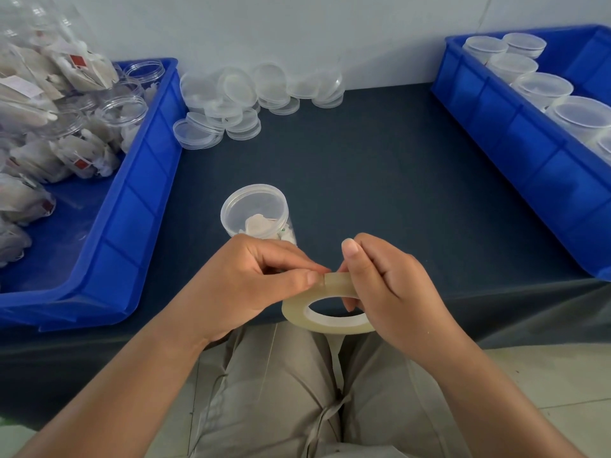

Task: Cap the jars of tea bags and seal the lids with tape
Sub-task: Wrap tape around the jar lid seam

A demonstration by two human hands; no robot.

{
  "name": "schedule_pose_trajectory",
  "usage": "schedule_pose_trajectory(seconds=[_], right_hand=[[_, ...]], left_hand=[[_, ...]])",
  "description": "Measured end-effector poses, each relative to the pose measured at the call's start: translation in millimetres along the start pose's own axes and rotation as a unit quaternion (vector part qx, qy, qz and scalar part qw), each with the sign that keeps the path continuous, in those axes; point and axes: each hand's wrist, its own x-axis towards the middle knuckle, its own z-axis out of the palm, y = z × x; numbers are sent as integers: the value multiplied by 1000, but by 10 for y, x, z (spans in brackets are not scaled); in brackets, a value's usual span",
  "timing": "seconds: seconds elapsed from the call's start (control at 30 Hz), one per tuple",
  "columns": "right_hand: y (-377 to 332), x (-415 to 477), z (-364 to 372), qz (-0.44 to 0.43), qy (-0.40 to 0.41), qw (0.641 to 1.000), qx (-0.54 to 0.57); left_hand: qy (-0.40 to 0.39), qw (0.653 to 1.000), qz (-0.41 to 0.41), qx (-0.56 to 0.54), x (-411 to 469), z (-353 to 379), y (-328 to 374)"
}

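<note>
1. Nearest: right hand grips the tape roll; left hand pinches its free end. Thin, sticky, likely to curl.
2. Just behind: capped jar, upright on the table; probably light, slick plastic, best held by its wall.
3. Farthest: loose lids, heaped.

Person at work: forearms bare down to left hand and right hand, nails short. Below the table edge: creased light-khaki trousers with matching drawstring.
</note>
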Motion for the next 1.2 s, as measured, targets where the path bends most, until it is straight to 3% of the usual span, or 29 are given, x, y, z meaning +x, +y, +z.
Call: schedule_pose_trajectory(seconds=[0.33,0.43,0.5,0.6,0.87,1.2], right_hand=[[43,-17,-2,1,0,1000,-4],[49,-19,-8,4,-2,1000,-7],[44,-12,-20,10,2,1000,0],[8,-9,-32,3,4,1000,-6],[-98,9,13,-77,25,972,-221],[-77,18,85,-145,63,946,-284]], left_hand=[[2,1000,6,14,-24,26,-19],[55,996,47,42,-93,41,-7],[116,976,126,133,-153,49,23],[145,916,223,301,-195,92,129],[105,812,217,532,-187,174,329],[75,797,143,581,-156,253,380]])
